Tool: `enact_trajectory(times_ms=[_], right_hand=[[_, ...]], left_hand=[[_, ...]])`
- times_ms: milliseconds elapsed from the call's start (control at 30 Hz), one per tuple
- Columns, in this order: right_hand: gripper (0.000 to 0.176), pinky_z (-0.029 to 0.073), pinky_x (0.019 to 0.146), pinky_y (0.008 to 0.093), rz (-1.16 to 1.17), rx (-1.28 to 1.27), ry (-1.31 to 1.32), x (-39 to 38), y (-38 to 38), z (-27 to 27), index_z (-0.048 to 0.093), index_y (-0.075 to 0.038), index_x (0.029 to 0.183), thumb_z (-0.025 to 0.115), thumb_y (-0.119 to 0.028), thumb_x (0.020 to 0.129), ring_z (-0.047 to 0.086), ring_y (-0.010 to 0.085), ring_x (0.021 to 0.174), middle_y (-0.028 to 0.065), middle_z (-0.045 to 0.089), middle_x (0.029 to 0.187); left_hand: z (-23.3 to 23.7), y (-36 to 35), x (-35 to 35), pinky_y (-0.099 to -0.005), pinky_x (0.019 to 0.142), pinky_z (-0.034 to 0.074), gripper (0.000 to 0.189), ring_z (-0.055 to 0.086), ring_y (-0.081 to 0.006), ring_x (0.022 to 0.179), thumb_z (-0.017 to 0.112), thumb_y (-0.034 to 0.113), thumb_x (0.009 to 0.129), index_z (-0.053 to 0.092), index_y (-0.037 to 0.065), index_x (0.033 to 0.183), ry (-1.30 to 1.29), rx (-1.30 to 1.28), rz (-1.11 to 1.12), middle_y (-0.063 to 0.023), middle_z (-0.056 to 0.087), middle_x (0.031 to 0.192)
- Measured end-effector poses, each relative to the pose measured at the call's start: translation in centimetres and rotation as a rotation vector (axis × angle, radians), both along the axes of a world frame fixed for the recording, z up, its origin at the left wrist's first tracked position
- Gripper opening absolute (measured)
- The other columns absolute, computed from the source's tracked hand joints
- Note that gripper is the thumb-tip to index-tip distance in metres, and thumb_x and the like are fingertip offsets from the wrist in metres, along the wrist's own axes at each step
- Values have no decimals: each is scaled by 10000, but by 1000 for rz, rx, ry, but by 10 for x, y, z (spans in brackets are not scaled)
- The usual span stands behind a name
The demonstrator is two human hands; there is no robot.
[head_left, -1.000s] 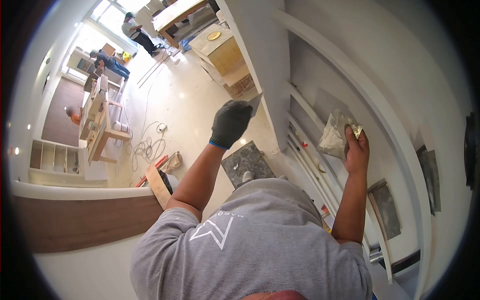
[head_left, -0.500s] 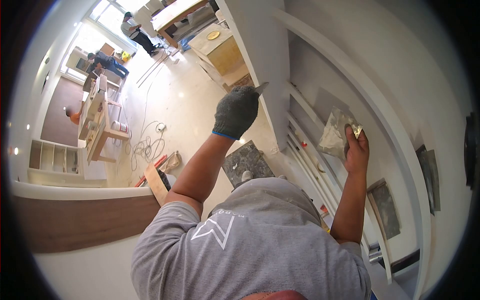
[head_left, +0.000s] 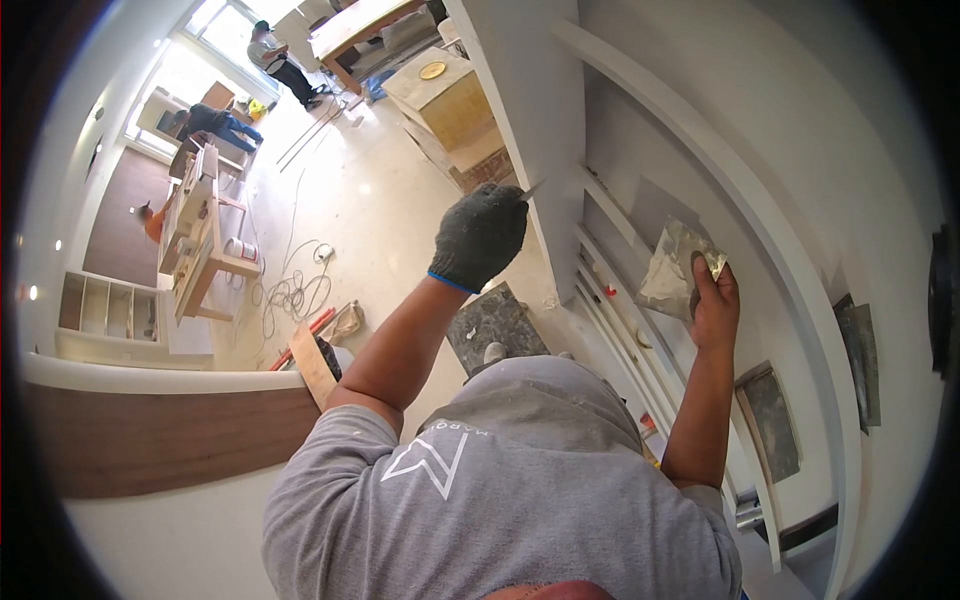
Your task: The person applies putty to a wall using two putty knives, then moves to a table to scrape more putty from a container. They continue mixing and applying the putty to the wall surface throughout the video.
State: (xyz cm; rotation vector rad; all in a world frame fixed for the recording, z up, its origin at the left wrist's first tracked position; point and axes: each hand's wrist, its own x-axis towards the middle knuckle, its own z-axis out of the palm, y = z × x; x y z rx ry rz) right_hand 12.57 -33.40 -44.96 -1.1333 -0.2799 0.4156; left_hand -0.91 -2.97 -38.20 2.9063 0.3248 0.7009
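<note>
My left hand (head_left: 481,238), in a dark knitted glove with a blue cuff edge, is closed around a putty knife. Only the thin blade (head_left: 534,190) shows, against the edge of the pale upright panel (head_left: 530,120); whether it touches is hard to tell. My bare right hand (head_left: 714,305) grips a flat, translucent-looking plate (head_left: 682,236) by its near edge, thumb on top. A lump of whitish putty (head_left: 664,280) is spread over that plate. Behind the plate are pale shelves and a curved frame (head_left: 760,200).
A dark stained board (head_left: 495,325) lies on the floor by my feet. A wooden box (head_left: 440,100) stands beyond the panel. Cables (head_left: 295,292) are strewn near a long workbench (head_left: 205,235). Several people work farther back, one standing person (head_left: 280,65) near the window.
My left hand has shifted slightly down and right, and the knife blade now appears narrower, turned more edge-on. My right hand and the plate stay almost where they were.
</note>
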Motion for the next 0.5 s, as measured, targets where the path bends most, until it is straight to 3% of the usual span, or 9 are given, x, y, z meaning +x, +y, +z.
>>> enact_trajectory(times_ms=[200,400,500], right_hand=[[275,411,959,277,-10,-13,-5,-1,1,3,600,6,1169,598,-179,965,573,125,1043,52,647,1134],[267,418,957,280,-16,5,34,1,-1,-2,605,0,1169,599,-170,963,577,127,1042,50,648,1138],[270,421,954,280,-17,18,51,0,0,-1,602,4,1172,601,-164,961,578,129,1041,50,648,1137]], left_hand=[[-15,8,7,-479,630,517,117,633,-364,732,569,181,863,647,94,857,58,-26,46,-157,629,797],[28,-6,1,-448,629,527,122,634,-328,735,557,150,848,650,79,812,-73,-10,120,-140,635,765],[10,-3,1,-476,618,515,121,627,-365,696,552,169,860,634,85,830,-59,11,45,-158,626,783]])
